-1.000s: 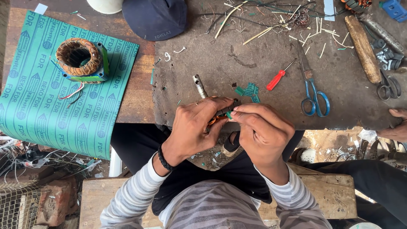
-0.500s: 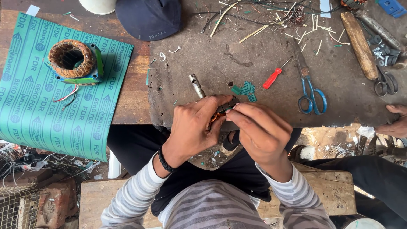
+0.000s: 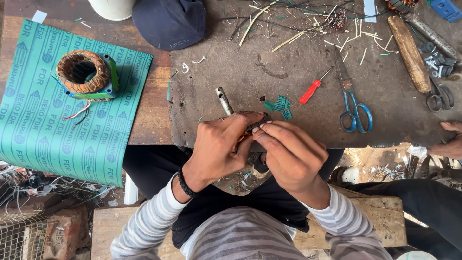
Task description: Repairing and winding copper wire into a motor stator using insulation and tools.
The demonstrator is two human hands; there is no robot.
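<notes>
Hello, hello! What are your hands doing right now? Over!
Left hand and right hand pinched together on a small part, mostly hidden. Metal shaft pokes out above. Green scraps just beyond; nothing blocking.

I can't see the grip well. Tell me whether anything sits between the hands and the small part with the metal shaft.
Nothing visible does. The left hand and right hand both close directly on the small part, whose metal shaft sticks out toward the green scraps.
</notes>
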